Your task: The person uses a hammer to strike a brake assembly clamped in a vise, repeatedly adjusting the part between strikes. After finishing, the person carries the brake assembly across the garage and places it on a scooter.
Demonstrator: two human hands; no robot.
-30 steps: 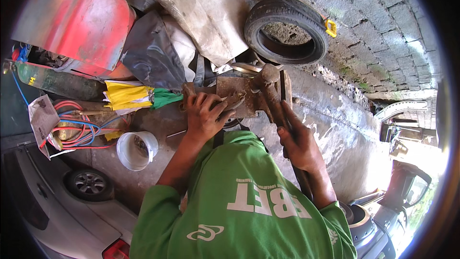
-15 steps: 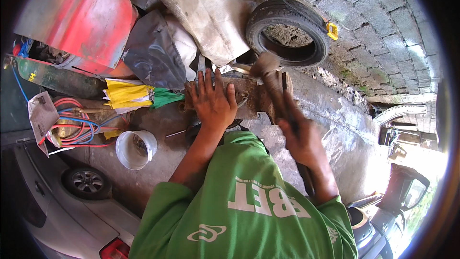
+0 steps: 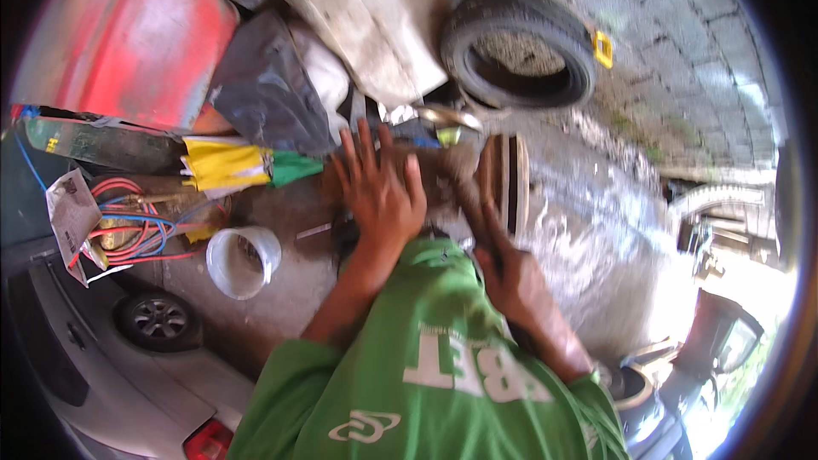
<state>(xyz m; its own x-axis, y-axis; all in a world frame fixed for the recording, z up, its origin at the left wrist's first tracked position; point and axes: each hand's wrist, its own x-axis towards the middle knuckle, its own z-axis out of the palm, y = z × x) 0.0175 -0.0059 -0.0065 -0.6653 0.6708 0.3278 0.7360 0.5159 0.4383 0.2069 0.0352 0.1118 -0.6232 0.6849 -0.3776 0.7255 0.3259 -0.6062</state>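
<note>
Left hand (image 3: 383, 200) open, fingers spread on or just over rusty metal (image 3: 436, 183); right hand (image 3: 516, 281) grips hammer (image 3: 469, 196), blurred head at metal; likely head-heavy, rigid; hold by handle

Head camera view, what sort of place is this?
Probably a vehicle repair shop or garage: there's a loose tyre without a wheel, a silver car at lower left, and red and blue hoses near a green cylinder.

Strong daylight glare at right, washing out to white; car (image 3: 136, 388) in shade; wall (image 3: 656, 43) and hammer (image 3: 468, 194) blurred; fisheye rim black, edges bent.
</note>
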